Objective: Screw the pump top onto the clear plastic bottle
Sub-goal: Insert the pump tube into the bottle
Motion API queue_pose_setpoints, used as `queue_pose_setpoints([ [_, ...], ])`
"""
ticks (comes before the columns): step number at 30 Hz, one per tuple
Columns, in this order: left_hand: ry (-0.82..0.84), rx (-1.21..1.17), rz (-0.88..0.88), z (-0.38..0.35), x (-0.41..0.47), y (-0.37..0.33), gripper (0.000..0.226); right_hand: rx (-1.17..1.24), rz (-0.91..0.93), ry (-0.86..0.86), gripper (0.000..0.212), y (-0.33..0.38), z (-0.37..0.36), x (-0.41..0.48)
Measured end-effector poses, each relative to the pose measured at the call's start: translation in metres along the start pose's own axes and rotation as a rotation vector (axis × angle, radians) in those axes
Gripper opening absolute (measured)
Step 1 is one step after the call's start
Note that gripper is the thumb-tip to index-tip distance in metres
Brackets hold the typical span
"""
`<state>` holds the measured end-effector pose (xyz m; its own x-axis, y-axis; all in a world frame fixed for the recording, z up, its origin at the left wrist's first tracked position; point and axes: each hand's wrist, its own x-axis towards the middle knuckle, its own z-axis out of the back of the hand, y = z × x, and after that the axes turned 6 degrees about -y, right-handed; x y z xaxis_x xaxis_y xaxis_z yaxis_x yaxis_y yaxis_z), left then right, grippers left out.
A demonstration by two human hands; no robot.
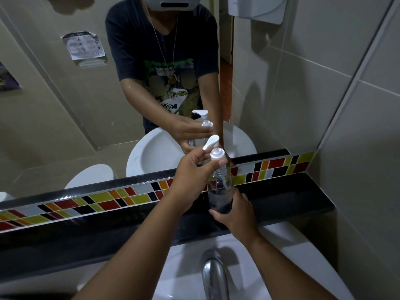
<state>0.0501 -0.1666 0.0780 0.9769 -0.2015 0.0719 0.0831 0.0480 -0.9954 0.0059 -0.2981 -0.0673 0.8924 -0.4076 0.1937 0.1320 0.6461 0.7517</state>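
Note:
The clear plastic bottle (219, 191) stands upright on the black ledge (292, 198) below the mirror. A white pump top (215, 149) sits on the bottle's neck, its spout pointing up and left. My left hand (193, 178) wraps the neck just under the pump collar, thumb across the front. My right hand (234, 215) grips the bottle's base from the right and below. Some clear liquid shows in the lower part of the bottle.
A chrome tap (214, 276) rises over the white sink (281, 245) directly below my arms. A coloured tile strip (97, 202) runs along the ledge. The mirror (65, 105) reflects a person, the bottle and the basin. Tiled wall (357, 148) closes the right side.

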Motion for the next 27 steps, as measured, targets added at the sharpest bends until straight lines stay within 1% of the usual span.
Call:
queue_pose_setpoints([
  [6, 0.034, 0.035, 0.009, -0.001, 0.000, 0.013, 0.030, 0.008, 0.011, 0.004, 0.071, -0.001, 0.000, 0.000],
  [11, 0.028, 0.027, 0.024, 0.001, 0.000, 0.020, 0.036, 0.002, -0.001, -0.001, 0.074, -0.003, -0.002, 0.000],
  [16, 0.045, 0.074, 0.019, 0.001, 0.001, 0.025, 0.026, 0.013, -0.005, 0.004, 0.080, -0.003, -0.004, 0.000],
  [20, 0.036, 0.066, 0.023, -0.002, -0.002, 0.023, 0.028, 0.019, -0.004, 0.009, 0.080, -0.004, -0.004, 0.001],
  [25, 0.036, 0.063, 0.008, -0.003, -0.005, 0.021, 0.024, 0.016, 0.003, 0.003, 0.080, -0.006, -0.004, 0.001],
  [26, 0.032, 0.079, 0.003, -0.002, -0.005, 0.021, 0.026, 0.014, -0.002, 0.005, 0.080, -0.005, -0.004, 0.001],
  [27, 0.029, 0.097, -0.002, -0.001, -0.005, 0.021, 0.033, 0.008, -0.012, 0.007, 0.080, -0.004, -0.004, 0.002],
])
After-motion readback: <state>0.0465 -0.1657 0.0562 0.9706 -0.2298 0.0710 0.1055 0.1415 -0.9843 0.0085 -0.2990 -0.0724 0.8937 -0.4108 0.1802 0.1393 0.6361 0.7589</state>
